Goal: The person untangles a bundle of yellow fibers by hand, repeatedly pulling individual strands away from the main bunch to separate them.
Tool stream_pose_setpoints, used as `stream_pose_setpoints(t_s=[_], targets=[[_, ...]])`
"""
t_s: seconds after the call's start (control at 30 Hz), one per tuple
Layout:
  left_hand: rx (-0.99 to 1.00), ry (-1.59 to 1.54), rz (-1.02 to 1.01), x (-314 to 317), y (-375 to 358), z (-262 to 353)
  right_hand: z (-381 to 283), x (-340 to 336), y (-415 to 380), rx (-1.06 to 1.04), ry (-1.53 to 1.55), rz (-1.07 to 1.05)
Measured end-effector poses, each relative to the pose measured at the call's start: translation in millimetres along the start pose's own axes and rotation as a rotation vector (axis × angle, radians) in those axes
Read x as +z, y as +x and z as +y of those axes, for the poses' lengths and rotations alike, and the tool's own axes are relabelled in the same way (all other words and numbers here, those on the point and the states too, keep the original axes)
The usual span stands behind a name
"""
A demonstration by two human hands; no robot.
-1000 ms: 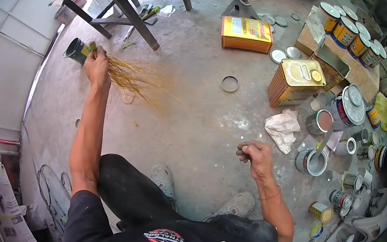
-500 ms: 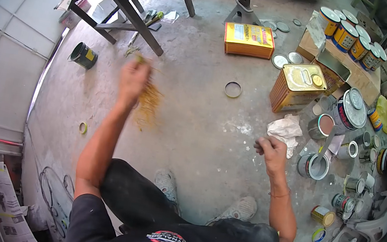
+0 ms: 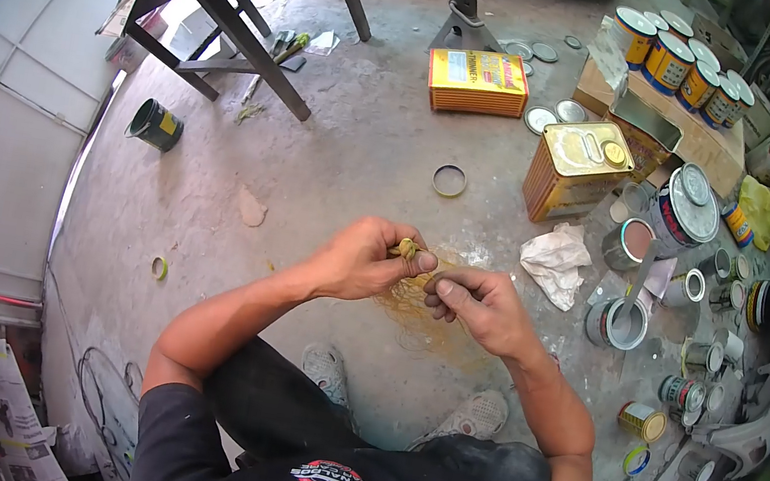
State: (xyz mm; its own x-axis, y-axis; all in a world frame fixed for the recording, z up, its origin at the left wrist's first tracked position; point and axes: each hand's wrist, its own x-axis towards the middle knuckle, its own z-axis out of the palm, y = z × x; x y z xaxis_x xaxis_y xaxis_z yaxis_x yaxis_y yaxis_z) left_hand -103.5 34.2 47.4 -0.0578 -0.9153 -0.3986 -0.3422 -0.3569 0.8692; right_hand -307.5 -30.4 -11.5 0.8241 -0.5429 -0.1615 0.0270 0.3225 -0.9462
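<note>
My left hand [image 3: 372,261] is closed in a pinch around a bundle of yellow-brown fibres [image 3: 415,318]. A knotted, tied-looking end [image 3: 407,247] pokes up above the thumb, while the loose strands hang below, thin and partly hidden by the fingers. Close beside it, my right hand [image 3: 480,308] has its thumb and fingers pressed together near the strands. Whatever those fingertips may hold is too small to make out. Both hands are above the concrete floor, in front of my knees.
Paint cans [image 3: 614,322], a gold tin [image 3: 579,171] and a crumpled white cloth [image 3: 554,264] stand or lie on the right. Farther off lies a yellow thinner tin [image 3: 478,84]. A dark can [image 3: 155,125] and a wooden stand [image 3: 246,37] are on the left. A ring [image 3: 450,180] lies ahead.
My left hand has brought the fibre bundle from the left to the middle, nearer my body. My right hand has moved left and down to meet it.
</note>
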Motion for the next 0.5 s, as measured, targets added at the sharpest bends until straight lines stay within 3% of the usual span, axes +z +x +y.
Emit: stream_pose_setpoints(t_s=[0.07,0.23,0.5], targets=[[-0.033,0.011,-0.008,0,2,-4,4,-1,0,0.016,0.033,0.009],[0.115,-0.361,-0.139,-4,3,-12,10,-5,0,0.026,0.165,0.037],[0.069,-0.324,-0.118,-4,2,-17,11,-1,3,0.024,0.218,0.021]])
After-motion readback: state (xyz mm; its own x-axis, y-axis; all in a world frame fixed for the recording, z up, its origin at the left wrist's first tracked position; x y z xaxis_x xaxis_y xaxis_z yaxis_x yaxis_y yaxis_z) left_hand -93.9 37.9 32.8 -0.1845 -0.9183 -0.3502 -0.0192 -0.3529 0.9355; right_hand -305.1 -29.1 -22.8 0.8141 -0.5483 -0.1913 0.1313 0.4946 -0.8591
